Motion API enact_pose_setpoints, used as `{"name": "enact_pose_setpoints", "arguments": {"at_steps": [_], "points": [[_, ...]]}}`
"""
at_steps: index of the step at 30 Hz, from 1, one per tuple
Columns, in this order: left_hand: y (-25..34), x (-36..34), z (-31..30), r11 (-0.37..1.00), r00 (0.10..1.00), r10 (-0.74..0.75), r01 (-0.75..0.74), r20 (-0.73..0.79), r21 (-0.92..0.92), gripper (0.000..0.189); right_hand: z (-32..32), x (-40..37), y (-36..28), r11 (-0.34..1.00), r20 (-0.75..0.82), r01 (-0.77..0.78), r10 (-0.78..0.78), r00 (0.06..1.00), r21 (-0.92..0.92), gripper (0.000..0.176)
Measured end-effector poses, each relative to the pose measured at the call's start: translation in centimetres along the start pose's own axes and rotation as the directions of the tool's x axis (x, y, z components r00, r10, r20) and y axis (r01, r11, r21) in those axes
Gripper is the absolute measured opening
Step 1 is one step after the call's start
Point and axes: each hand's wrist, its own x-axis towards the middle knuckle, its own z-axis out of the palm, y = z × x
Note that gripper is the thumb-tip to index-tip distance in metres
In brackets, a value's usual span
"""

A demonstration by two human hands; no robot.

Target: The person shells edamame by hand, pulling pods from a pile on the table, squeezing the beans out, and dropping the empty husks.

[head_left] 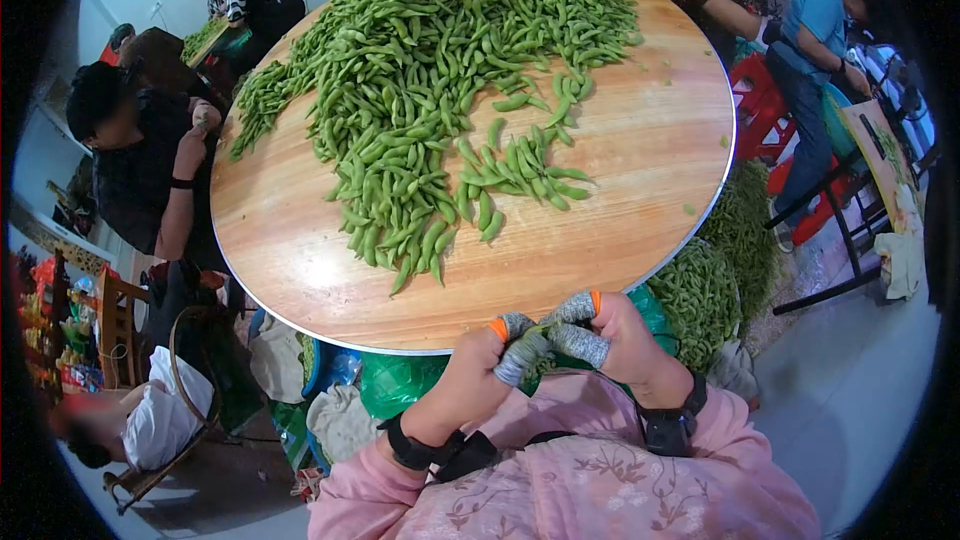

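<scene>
While the left hand (468, 372) and right hand (625, 340) meet near the rim of a round wooden table (640, 210), their grey-wrapped fingertips (582, 343) pinch green pods (543, 364), partly hidden, between them. Beyond, on the tabletop, loose pods (520, 172) trail from a large heap (420, 70). Farther off, a person in blue (815, 20) stands beside a smaller table (882, 155).

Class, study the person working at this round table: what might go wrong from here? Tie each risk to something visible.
1. The left hand and right hand pinch green pods by the near edge of the round table, so a dropped one might miss it.
2. The heap is piled high; a bump could send loose pods sliding.
</scene>
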Motion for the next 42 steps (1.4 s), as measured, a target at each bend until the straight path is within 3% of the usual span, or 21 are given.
{"name": "enact_pose_setpoints", "arguments": {"at_steps": [1, 3, 10, 11, 13, 15, 20, 22, 24, 25, 26, 28, 29, 31, 32, 33, 35, 36, 38, 41, 42], "points": [[-0.2, 0.1, -0.1, 1.000, 1.000, 0.002, -0.002, 0.000, 0.000, 0.015, -0.2, 0.0, 0.2, 0.996, 0.013, 0.052, -0.051, 0.999, -0.072, 0.008], [-0.9, 0.0, 0.0, 0.922, 0.995, -0.091, 0.103, 0.049, -0.372, 0.014, -0.5, 0.1, 0.4, 0.997, 0.031, 0.045, -0.043, 0.999, -0.065, 0.008], [-0.6, 0.0, -0.1, 0.938, 0.983, -0.182, 0.177, 0.012, -0.300, 0.012, -0.2, 0.3, 0.1, 0.996, 0.037, -0.049, 0.052, 0.998, -0.077, 0.007], [-0.4, 0.0, 0.0, 0.898, 0.980, -0.197, 0.189, 0.023, -0.398, 0.010, -0.4, 0.4, 0.2, 0.996, 0.037, -0.050, 0.053, 0.998, -0.077, 0.007], [-0.2, -0.1, 0.0, 0.846, 0.977, -0.212, 0.202, 0.035, -0.494, 0.009, -0.8, 0.7, 0.4, 0.988, 0.056, 0.024, -0.016, 0.998, -0.150, 0.007], [-0.1, -0.2, -0.2, 0.892, 0.972, -0.227, 0.233, 0.062, -0.388, 0.009, -0.8, 0.6, 0.5, 0.991, 0.051, 0.011, -0.005, 0.999, -0.133, 0.008], [-0.9, 0.0, 0.4, 0.903, 0.977, -0.212, 0.205, 0.022, -0.378, 0.014, -0.9, 0.1, 0.7, 0.988, 0.023, 0.008, -0.004, 1.000, -0.154, 0.010], [-0.8, 0.1, 0.4, 0.911, 0.979, -0.202, 0.181, -0.019, -0.370, 0.016, -1.9, -0.6, 0.2, 0.952, -0.065, 0.083, -0.107, 0.992, -0.294, 0.011], [-0.2, 0.2, -0.4, 0.986, 0.986, -0.156, 0.152, -0.058, -0.067, 0.016, -4.0, -2.0, -1.5, 0.918, -0.163, 0.100, -0.174, 0.971, -0.383, 0.012], [-0.2, 0.6, -0.9, 0.986, 0.986, -0.155, 0.152, -0.058, -0.065, 0.016, -5.8, -3.0, -2.4, 0.861, -0.198, 0.051, -0.174, 0.965, -0.506, 0.012], [-0.2, 1.3, -1.5, 0.975, 0.983, -0.107, 0.133, -0.149, 0.177, 0.015, -6.8, -4.1, -4.2, 0.783, -0.287, -0.118, -0.079, 0.955, -0.611, 0.018], [0.7, 3.2, -2.5, 0.806, 0.966, -0.035, 0.179, -0.257, 0.564, 0.021, -9.8, -5.7, -4.7, 0.496, -0.415, -0.234, -0.292, 0.862, -0.836, 0.026], [0.7, 4.3, -2.8, 0.807, 0.966, -0.034, 0.178, -0.256, 0.563, 0.021, -11.2, -6.5, -4.5, 0.495, -0.416, -0.236, -0.292, 0.861, -0.836, 0.026], [-0.1, 6.5, -3.5, 0.546, 0.969, 0.125, 0.111, -0.212, 0.830, 0.029, -12.7, -7.3, -4.3, 0.218, -0.442, -0.385, -0.491, 0.751, -0.897, 0.032], [-0.3, 7.5, -3.7, 0.546, 0.969, 0.124, 0.111, -0.212, 0.830, 0.029, -12.3, -7.2, -4.7, 0.341, -0.509, -0.386, -0.440, 0.740, -0.857, 0.028], [-0.4, 8.4, -3.9, 0.487, 0.982, 0.063, 0.126, -0.178, 0.864, 0.030, -11.7, -6.9, -4.5, 0.342, -0.510, -0.387, -0.439, 0.740, -0.856, 0.028], [-0.8, 9.5, -4.0, 0.423, 0.989, 0.000, 0.133, -0.147, 0.896, 0.031, -10.3, -6.0, -4.2, 0.570, -0.516, -0.253, -0.365, 0.775, -0.782, 0.024], [-1.2, 9.7, -4.1, 0.390, 0.993, 0.034, 0.094, -0.117, 0.916, 0.031, -9.2, -5.3, -3.9, 0.572, -0.517, -0.253, -0.363, 0.775, -0.781, 0.024], [-1.4, 9.5, -4.0, 0.353, 0.994, 0.063, 0.059, -0.087, 0.934, 0.031, -6.6, -3.5, -3.2, 0.710, -0.319, -0.038, -0.268, 0.909, -0.703, 0.020], [-1.4, 7.8, -3.9, 0.420, 0.987, 0.077, 0.095, -0.140, 0.903, 0.024, -4.1, -1.3, -2.0, 0.879, -0.235, 0.010, -0.139, 0.962, -0.478, 0.028], [-1.2, 7.1, -3.8, 0.782, 0.981, -0.003, 0.124, -0.195, 0.611, 0.020, -3.6, -0.6, -1.4, 0.929, -0.205, -0.010, -0.071, 0.976, -0.369, 0.030]]}}
